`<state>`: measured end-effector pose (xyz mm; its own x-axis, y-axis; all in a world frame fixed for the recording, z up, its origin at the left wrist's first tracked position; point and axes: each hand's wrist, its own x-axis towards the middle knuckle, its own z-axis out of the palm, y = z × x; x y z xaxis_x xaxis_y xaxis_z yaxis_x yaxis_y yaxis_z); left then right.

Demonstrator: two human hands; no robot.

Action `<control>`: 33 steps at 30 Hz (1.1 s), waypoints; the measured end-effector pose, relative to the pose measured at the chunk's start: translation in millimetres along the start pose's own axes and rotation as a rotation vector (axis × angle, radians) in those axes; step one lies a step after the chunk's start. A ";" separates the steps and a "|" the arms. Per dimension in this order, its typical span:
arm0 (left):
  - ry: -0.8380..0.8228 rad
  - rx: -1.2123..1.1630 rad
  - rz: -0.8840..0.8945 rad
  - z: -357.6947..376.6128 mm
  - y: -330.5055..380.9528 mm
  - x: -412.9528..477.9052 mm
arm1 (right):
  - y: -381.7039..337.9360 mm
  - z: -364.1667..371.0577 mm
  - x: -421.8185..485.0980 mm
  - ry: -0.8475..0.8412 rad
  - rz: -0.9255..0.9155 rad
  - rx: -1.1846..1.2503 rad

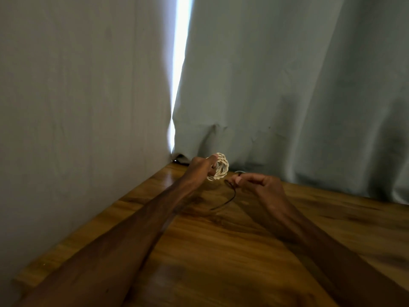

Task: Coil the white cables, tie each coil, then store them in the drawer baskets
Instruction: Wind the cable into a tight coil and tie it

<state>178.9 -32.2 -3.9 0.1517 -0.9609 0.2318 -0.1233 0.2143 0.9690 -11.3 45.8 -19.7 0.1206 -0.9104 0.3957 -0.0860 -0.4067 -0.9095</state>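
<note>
One small round coil of white twisted-looking cable point(220, 166) is held just above the glossy brown wooden tabletop point(221, 251), with the left hand point(201, 167) gripping its edge. The right hand point(263, 185), just beside, pinches one thin dark wiry tie point(226, 201), curving downward. Two soft grey-green fabric curtains point(287, 85) hang behind

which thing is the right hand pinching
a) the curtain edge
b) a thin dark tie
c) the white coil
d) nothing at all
B: the right hand pinches a thin dark tie that trails down toward the wooden table, while the left hand grips the white coil.
</note>
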 end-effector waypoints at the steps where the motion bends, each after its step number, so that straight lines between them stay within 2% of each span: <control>1: 0.006 0.002 0.017 4.5 -1.3 -3.3 | -3.7 -8.1 -2.7 0.001 0.036 0.093; 5: 0.019 0.048 0.121 24.2 -5.0 -24.5 | -7.1 -25.1 -0.8 0.004 0.133 0.076; 10: 0.065 0.028 0.101 42.6 -3.0 -40.8 | -11.8 -11.0 -3.2 -0.086 0.192 0.143; 12: 0.060 0.014 0.133 46.2 -4.5 -43.4 | -12.4 -9.5 -2.0 -0.101 0.165 0.093; 14: 0.057 0.079 0.208 47.9 -8.8 -44.7 | -11.6 -11.2 -2.2 -0.080 0.101 0.003; 18: 0.107 0.350 0.402 53.3 -17.6 -48.3 | -9.8 -7.4 -8.9 0.036 0.029 0.106; 23: 0.153 0.452 0.382 61.0 -18.6 -52.0 | -8.5 1.0 -6.0 0.188 0.070 0.114; 28: 0.241 0.431 0.282 58.5 -14.1 -51.5 | -4.8 1.1 -5.2 0.151 0.110 0.031; 33: 0.301 0.372 0.338 51.3 -8.3 -49.3 | -7.0 1.7 -11.6 0.127 0.133 -0.084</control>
<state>122.1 4.4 -27.8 0.3096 -0.7459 0.5897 -0.5408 0.3719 0.7545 -10.4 59.3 -18.1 -0.0224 -0.9566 0.2907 -0.1753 -0.2825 -0.9431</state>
